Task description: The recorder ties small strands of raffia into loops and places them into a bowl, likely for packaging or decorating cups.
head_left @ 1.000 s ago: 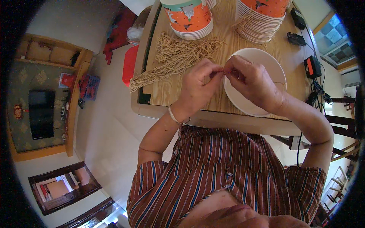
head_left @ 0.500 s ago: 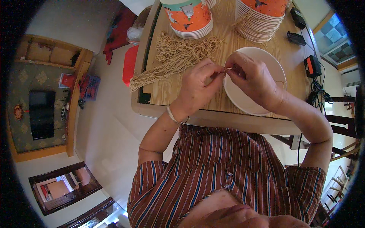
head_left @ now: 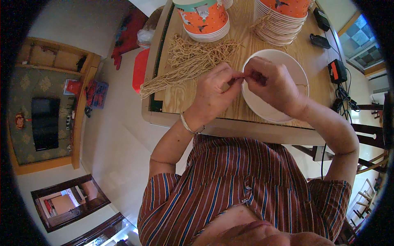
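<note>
A white-lined paper bucket [head_left: 269,107] lies with its round opening toward me near the table's front edge. A short piece of tan cord [head_left: 303,85] shows at the right side of its opening. My left hand [head_left: 217,91] is pinched at the bucket's left rim, thumb against forefinger. Over the opening reaches my right hand [head_left: 273,82], its fingers curled and pinched tip to tip with the left. Whatever sits between the fingertips is too small and covered to make out. A loose bundle of tan cords [head_left: 193,61] lies just beyond my left hand.
An orange patterned stack of paper buckets [head_left: 205,20] stands at the far left of the table [head_left: 230,117]. Another bucket stack [head_left: 281,24], with cords hanging on it, is at the far right. Black adapters [head_left: 319,41] and cables [head_left: 344,98] line the right edge.
My right hand has rolled slightly, its fingers closing more over the pinch point. The bucket has shifted a little upward. My left hand stays almost in place.
</note>
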Demonstrator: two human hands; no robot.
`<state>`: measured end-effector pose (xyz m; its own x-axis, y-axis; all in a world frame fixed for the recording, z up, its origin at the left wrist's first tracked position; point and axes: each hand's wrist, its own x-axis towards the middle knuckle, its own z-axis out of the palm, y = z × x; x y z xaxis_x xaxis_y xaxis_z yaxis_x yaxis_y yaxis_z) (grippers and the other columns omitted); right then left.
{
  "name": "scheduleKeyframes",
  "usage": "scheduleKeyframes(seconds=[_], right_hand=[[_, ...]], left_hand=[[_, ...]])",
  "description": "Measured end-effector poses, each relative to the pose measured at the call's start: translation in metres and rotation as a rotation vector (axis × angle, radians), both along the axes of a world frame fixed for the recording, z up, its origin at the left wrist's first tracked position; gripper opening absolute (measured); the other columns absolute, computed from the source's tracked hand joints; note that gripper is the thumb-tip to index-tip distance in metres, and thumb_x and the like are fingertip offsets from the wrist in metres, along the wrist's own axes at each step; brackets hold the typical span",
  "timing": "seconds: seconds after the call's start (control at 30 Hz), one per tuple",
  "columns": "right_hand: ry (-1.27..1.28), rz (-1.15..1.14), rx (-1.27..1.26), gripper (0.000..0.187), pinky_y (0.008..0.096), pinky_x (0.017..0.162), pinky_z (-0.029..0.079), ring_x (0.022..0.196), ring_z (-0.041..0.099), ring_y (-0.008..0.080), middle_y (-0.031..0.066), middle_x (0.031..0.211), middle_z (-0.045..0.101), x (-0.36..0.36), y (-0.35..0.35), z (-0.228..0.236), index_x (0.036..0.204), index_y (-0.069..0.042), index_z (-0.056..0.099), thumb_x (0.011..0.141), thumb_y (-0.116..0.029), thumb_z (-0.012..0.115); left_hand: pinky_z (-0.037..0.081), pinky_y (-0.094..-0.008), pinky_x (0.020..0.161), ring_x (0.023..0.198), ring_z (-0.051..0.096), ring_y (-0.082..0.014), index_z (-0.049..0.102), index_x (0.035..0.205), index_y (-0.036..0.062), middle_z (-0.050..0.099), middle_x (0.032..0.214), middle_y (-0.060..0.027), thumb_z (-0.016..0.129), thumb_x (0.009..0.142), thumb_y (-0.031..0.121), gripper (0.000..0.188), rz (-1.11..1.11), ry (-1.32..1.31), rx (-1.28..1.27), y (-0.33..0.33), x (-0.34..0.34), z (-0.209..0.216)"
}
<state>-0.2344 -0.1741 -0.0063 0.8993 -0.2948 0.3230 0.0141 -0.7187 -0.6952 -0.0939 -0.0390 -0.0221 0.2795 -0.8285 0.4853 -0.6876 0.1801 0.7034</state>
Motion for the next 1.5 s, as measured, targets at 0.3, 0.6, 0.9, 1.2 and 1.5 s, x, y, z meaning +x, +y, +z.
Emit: scheduleKeyframes(seconds=[0.3,0.6,0.9,1.2,1.5], right_hand=[[0.374,0.017,0.936,0.007,0.0206,0.046,0.035,0.051,0.045,0.0044,-0.0033,0.065,0.05,0.006,-0.015,0.013,0.089,-0.006,0.062,0.086,-0.011,0.066],[0.392,0.041,1.047,0.008,0.0205,0.045,0.035,0.05,0.045,0.0049,-0.0034,0.064,0.051,0.006,-0.024,0.006,0.09,-0.005,0.062,0.085,-0.01,0.067],[0.395,0.063,1.085,0.006,0.0203,0.044,0.035,0.049,0.045,0.0051,-0.0029,0.065,0.052,0.005,-0.025,0.01,0.09,-0.005,0.063,0.085,-0.008,0.065],[0.421,0.087,0.908,0.007,0.0205,0.047,0.038,0.054,0.047,0.0053,-0.0017,0.07,0.054,0.008,-0.027,0.004,0.092,-0.003,0.061,0.087,-0.006,0.062],[0.086,0.09,0.537,0.014,0.0276,0.06,0.049,0.068,0.058,0.0121,0.0049,0.076,0.057,0.002,-0.017,-0.007,0.095,-0.002,0.051,0.085,-0.002,0.061]], left_hand=[[0.051,-0.0274,0.076,0.081,0.064,-0.0139,0.067,0.095,0.0024,0.065,0.086,-0.0055,0.068,0.081,-0.002,0.014,0.038,0.161,0.105,0.0,-0.002,-0.001],[0.051,-0.0261,0.077,0.082,0.063,-0.0119,0.066,0.092,0.0035,0.065,0.085,-0.0037,0.069,0.082,-0.001,0.012,0.03,0.206,0.113,-0.001,-0.001,-0.001],[0.049,-0.0268,0.067,0.075,0.062,-0.0135,0.065,0.088,0.0025,0.063,0.083,-0.0052,0.07,0.08,0.001,0.011,-0.025,0.177,0.066,-0.008,0.006,-0.008],[0.045,-0.0199,0.068,0.076,0.053,-0.0026,0.065,0.089,0.0029,0.059,0.083,0.0043,0.069,0.085,0.002,0.006,-0.173,0.63,0.225,-0.008,0.016,-0.018],[0.049,-0.0209,0.069,0.075,0.057,-0.0044,0.066,0.093,0.0029,0.063,0.084,0.0026,0.065,0.088,0.003,0.005,-0.224,0.863,0.223,-0.009,0.018,-0.025]])
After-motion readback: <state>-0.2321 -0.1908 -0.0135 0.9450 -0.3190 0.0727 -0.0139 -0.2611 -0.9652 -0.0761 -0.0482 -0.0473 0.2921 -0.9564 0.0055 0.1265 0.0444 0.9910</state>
